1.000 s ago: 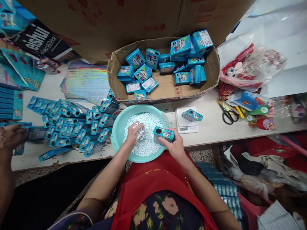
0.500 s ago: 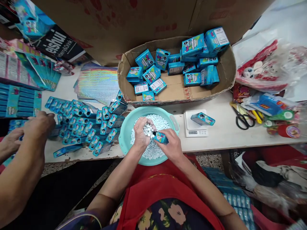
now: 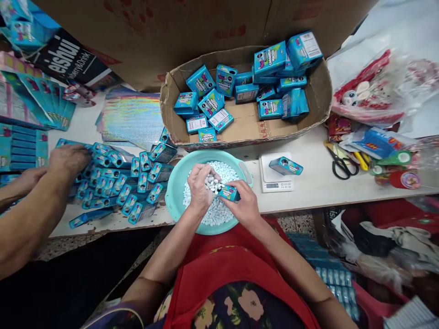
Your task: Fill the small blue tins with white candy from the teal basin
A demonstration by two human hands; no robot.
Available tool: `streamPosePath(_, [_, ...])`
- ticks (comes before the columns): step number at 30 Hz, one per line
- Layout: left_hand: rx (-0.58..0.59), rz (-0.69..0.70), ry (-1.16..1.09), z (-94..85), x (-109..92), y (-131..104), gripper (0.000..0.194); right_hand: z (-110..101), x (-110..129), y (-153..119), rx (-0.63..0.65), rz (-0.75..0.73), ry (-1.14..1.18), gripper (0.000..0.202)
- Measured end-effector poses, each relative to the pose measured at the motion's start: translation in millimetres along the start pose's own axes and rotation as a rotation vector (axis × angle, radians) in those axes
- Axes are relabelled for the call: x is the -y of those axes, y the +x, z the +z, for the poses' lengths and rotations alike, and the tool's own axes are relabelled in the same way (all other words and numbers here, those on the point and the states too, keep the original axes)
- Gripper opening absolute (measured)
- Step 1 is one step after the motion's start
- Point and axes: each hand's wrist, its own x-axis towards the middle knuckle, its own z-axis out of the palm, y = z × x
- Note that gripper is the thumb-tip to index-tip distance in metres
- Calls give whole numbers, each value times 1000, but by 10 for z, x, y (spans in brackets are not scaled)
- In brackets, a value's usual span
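My left hand [image 3: 200, 186] is cupped around a heap of white candies [image 3: 211, 183] above a turquoise basin [image 3: 174, 205]. In my right hand [image 3: 246, 204] is a small blue candy box [image 3: 229, 192], tilted with its opening against the candies in my left palm. Beneath both hands, loose white candies [image 3: 216, 216] cover the basin's bottom. Right of the basin, a white kitchen scale [image 3: 277, 186] bears another blue box [image 3: 286, 166] lying on its side.
A cardboard tray [image 3: 247, 132] behind the basin holds several blue boxes. At left, a co-worker's hands [image 3: 68, 160] are among many upright boxes [image 3: 106, 185] with open holes. Black scissors [image 3: 345, 168] and bagged goods [image 3: 370, 98] lie at right.
The view has shifted slightly, moving the scene leftward. My hands keep nearly the same pose over the basin. The co-worker's nearer hand has reached further onto the blue boxes.
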Motion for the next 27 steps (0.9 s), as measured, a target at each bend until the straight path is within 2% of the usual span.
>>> streamPosePath(4, [18,-24,30,15,8,-4,27,-12,-9,-5,-9,9,14,25])
streamPosePath(8, [-11,-34,39,36,39,-15,30,-7,-12,-7,-1,20,25,24])
streamPosePath(20, [-4,33,62,102,42,-78,32,-28,11,-37,-15,51,112,26])
streamPosePath(27, [36,60,121,53,31,-106,35,15,49,-25,-35,59,155,27])
